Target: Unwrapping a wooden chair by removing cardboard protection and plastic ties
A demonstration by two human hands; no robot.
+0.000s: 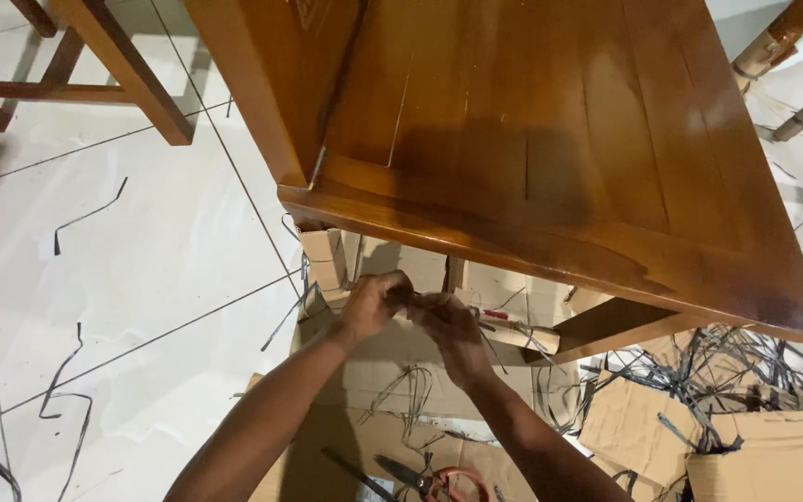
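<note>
A glossy brown wooden chair seat (532,139) fills the upper middle of the head view. Just under its front edge, my left hand (373,302) and my right hand (445,327) meet, fingers pinched together around a thin dark strap (413,297) that runs by cardboard wrapping (411,265) on the chair's underside. What exactly each finger grips is hidden by the hands themselves. Both forearms reach up from the bottom of the frame.
Red-handled scissors (439,482) lie on flattened cardboard (383,446) near the bottom. Tangled black straps (717,367) and cardboard sheets (643,423) pile up at the right. Loose strap pieces (72,381) lie on the white tiled floor. Another wooden chair frame (95,65) stands upper left.
</note>
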